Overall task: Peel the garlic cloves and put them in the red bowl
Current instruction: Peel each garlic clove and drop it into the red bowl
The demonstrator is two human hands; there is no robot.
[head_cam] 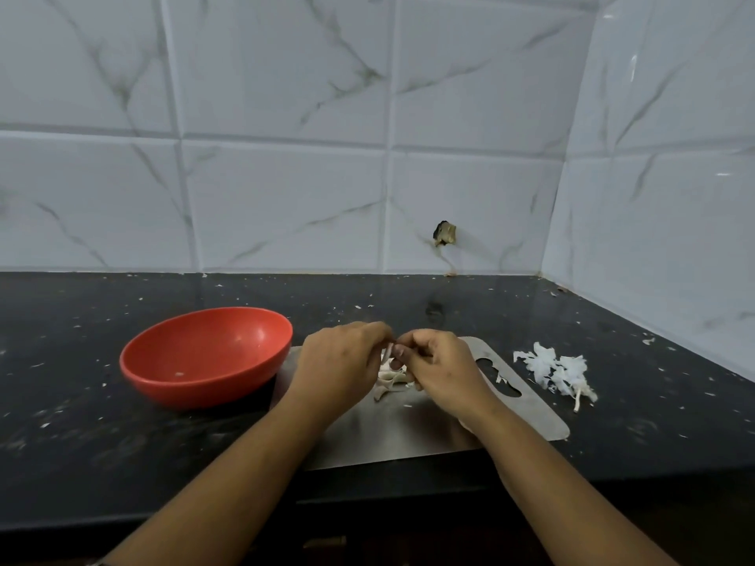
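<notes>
Now, on the head camera, I see the person's left hand (341,361) and right hand (439,367) meeting above the steel board (531,418), each grip pinching one garlic clove (386,356) between them. Garlic scraps (390,381) lie beneath. The red bowl (196,388) sits just beside the board's left edge; peels (555,371) lie right on the tabletop (81,443).

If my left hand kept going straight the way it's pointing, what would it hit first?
Probably the right hand: the left hand points straight at it, and both pinch the same garlic clove between them. Depth is unclear.
</notes>
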